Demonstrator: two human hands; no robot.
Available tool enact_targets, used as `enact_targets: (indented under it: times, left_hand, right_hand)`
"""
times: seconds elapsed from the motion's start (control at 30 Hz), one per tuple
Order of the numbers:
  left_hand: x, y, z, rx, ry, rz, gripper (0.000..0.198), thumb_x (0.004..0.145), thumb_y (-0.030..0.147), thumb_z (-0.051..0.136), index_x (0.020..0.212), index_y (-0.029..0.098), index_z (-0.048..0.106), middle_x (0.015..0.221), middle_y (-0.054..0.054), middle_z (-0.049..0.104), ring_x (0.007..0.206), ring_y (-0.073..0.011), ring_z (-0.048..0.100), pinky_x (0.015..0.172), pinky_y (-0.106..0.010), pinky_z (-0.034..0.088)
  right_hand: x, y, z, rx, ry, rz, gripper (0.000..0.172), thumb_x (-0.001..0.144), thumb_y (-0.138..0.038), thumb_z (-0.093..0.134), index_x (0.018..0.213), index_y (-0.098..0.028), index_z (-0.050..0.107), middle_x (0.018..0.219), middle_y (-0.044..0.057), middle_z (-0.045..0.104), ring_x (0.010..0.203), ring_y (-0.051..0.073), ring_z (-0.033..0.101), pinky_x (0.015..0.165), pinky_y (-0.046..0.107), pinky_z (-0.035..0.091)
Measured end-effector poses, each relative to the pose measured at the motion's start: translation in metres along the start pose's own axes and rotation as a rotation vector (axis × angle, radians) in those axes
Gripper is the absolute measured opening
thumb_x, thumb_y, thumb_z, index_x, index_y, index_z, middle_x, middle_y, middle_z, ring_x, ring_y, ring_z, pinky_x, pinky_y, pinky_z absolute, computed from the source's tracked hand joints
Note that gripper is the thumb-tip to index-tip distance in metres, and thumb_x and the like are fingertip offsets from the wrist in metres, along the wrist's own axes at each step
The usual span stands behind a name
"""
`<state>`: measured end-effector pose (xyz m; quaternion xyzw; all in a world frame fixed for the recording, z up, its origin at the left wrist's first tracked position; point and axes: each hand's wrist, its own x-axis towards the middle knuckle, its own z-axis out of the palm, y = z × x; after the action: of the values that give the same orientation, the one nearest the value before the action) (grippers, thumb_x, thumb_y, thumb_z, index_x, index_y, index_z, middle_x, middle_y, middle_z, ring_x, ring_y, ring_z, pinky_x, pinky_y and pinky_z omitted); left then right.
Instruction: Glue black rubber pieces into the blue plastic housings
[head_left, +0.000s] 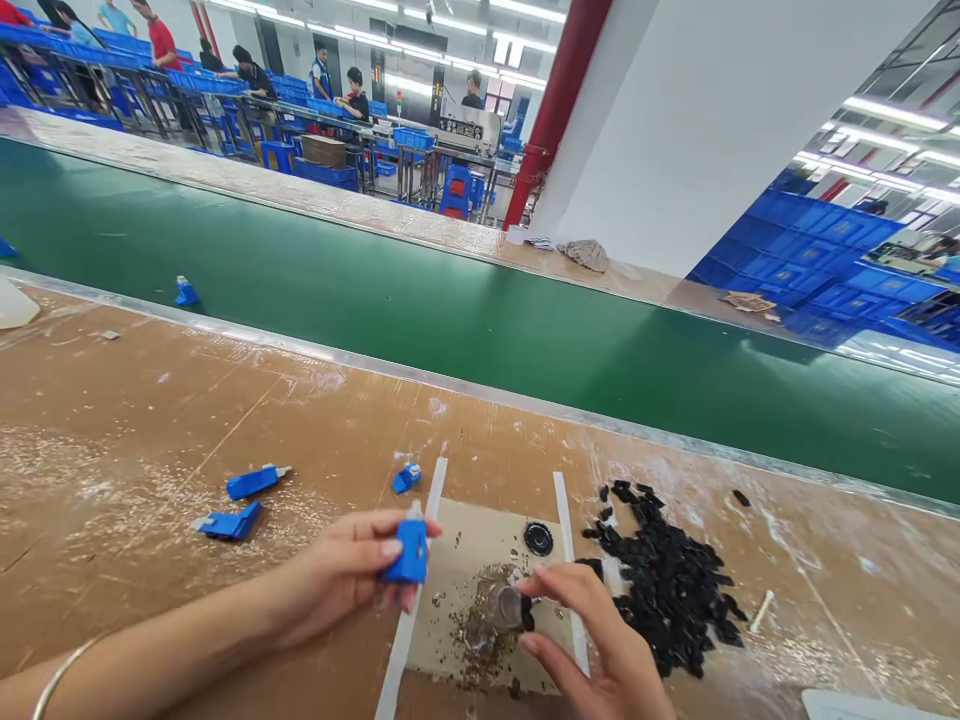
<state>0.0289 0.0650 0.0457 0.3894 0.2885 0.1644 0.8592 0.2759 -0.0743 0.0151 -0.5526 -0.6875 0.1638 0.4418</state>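
Blue plastic housing (410, 553); clamped inside left hand (337, 578); right hand (592, 640) closed on clear vial (501, 606); over cardboard sheet (450, 540)

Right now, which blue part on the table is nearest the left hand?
It is the short blue part above the left hand, by the white strip; the longer part and the angled part lie farther left.

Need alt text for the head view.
A person's left hand holds a small blue plastic part over a cardboard sheet on a brown workbench; the right hand touches a clear cup amid debris, beside a heap of black pieces. A green conveyor belt runs behind, with workers and blue crates beyond.
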Motion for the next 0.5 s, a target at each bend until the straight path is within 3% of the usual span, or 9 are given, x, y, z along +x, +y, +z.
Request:
enact_targets:
  times: [0.1,0.2,0.4,0.5]
  left_hand:
    - [-0.003,-0.026,-0.002,-0.098,-0.054,-0.062,0.042,0.074,0.033,0.072,0.11,0.012,0.067,0.082,-0.008,0.064,0.071,-0.0163,0.061,0.068,-0.027,0.042]
    - [0.002,-0.032,-0.007,-0.103,-0.045,-0.073,0.039,0.075,0.033,0.072,0.108,0.013,0.068,0.08,-0.006,0.064,0.071,-0.0155,0.06,0.07,-0.027,0.04]
    - [0.002,-0.038,-0.007,-0.051,-0.073,-0.093,0.042,0.072,0.037,0.075,0.106,0.013,0.069,0.075,-0.004,0.066,0.069,-0.0145,0.06,0.067,-0.026,0.04]
    - [0.002,-0.044,-0.006,-0.031,-0.094,-0.065,0.044,0.072,0.039,0.076,0.109,0.014,0.068,0.074,-0.004,0.068,0.069,-0.0139,0.063,0.067,-0.024,0.041]
  right_hand:
    - [0.005,-0.008,-0.004,-0.357,-0.147,-0.186,0.041,0.088,-0.016,0.057,0.128,-0.022,0.048,0.103,0.004,0.069,0.095,0.02,0.06,0.081,0.034,0.052]
    - [0.008,-0.012,-0.003,-0.539,-0.184,-0.27,0.037,0.089,-0.016,0.053,0.125,-0.016,0.05,0.1,0.004,0.07,0.091,0.022,0.06,0.077,0.036,0.05]
    - [0.012,-0.015,0.0,-0.58,-0.161,-0.323,0.032,0.089,-0.013,0.05,0.121,-0.014,0.054,0.095,0.003,0.071,0.085,0.021,0.061,0.073,0.034,0.049]
    - [0.009,-0.015,-0.001,-0.475,-0.088,-0.251,0.032,0.089,-0.018,0.055,0.121,-0.019,0.054,0.096,0.002,0.071,0.086,0.02,0.062,0.074,0.032,0.049]
